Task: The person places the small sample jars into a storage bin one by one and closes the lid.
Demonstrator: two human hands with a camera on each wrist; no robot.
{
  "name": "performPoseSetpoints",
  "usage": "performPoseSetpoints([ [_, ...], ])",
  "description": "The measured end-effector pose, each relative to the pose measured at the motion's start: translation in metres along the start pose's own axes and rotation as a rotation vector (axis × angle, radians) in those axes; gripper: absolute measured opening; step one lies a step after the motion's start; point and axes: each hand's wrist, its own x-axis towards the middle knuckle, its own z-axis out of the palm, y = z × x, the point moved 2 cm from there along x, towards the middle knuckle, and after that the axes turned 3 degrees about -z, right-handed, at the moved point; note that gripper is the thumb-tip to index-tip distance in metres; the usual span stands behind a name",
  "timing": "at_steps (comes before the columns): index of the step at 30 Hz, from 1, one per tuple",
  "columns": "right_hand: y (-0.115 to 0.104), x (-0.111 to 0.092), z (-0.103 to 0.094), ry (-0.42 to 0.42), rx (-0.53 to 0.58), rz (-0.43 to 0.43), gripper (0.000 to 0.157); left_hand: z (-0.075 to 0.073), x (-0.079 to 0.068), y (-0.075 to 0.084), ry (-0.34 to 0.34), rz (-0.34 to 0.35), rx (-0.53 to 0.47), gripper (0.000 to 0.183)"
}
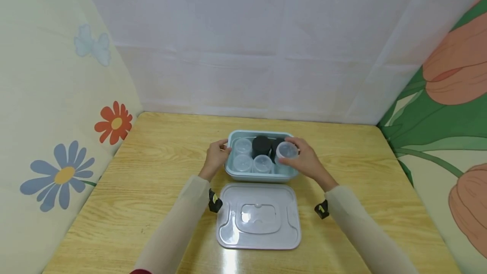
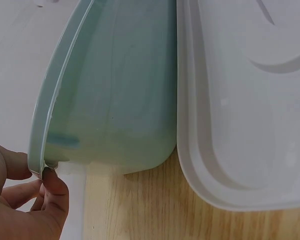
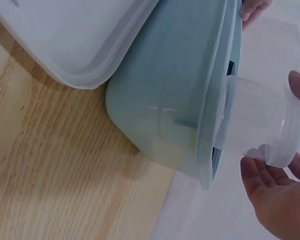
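Note:
A light blue-green plastic box (image 1: 261, 177) stands on the table, without its lid. My left hand (image 1: 217, 156) pinches the rim at its left end, thumb on one side and fingers on the other, as the left wrist view shows. In my right hand (image 1: 306, 160) is a clear round plastic jar (image 3: 257, 117), gripped between thumb and fingers near its wider end. The jar is over the right end of the box, its lower part overlapping the rim in the right wrist view. Inside the box are several clear jars (image 1: 242, 163) and black-topped round containers (image 1: 261, 146).
A whitish rectangular lid (image 1: 258, 238) lies flat on the wooden table (image 1: 167, 138), right in front of the box. White cloth (image 1: 243, 75) hangs behind the table. Flower-patterned panels (image 1: 64, 96) flank it on both sides.

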Motion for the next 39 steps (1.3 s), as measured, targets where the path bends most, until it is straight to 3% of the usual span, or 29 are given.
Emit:
performPoseSetpoints([
  [8,0.004,-0.004,0.005,0.012,-0.024,-0.03,0.066,0.0,0.0,0.0,0.0,0.005,0.003,0.041],
  [20,0.02,-0.004,0.017,0.037,-0.02,0.0,0.066,-0.002,0.001,-0.002,-0.007,0.038,0.012,0.038],
  [27,0.021,-0.002,0.02,0.057,-0.036,-0.015,0.066,-0.003,0.002,-0.001,-0.024,0.021,0.009,0.041],
  [39,0.023,-0.005,0.022,0.065,-0.044,-0.044,0.069,-0.002,0.0,0.0,0.013,0.042,0.01,0.039],
])
